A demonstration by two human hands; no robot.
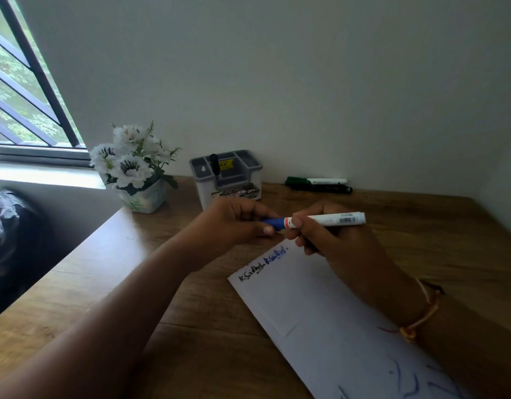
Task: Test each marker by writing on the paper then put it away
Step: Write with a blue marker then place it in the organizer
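A white marker (332, 219) with a blue cap (273, 221) lies level above the table, held by both hands. My right hand (329, 240) grips its white barrel near the orange ring. My left hand (237, 220) pinches the blue cap on the marker's left end. Below them lies the white paper (320, 312), with black and blue writing at its top edge and blue strokes near the bottom. A grey and white organiser box (228, 180) stands at the wall with one black marker (214, 165) upright in it. A green-capped marker (314, 181) and a black marker (320, 189) lie by the wall.
A pot of white flowers (136, 174) stands at the table's back left corner, under a barred window (24, 96). A dark bag (10, 226) sits left of the wooden table (104, 283). A wall closes the back and right sides.
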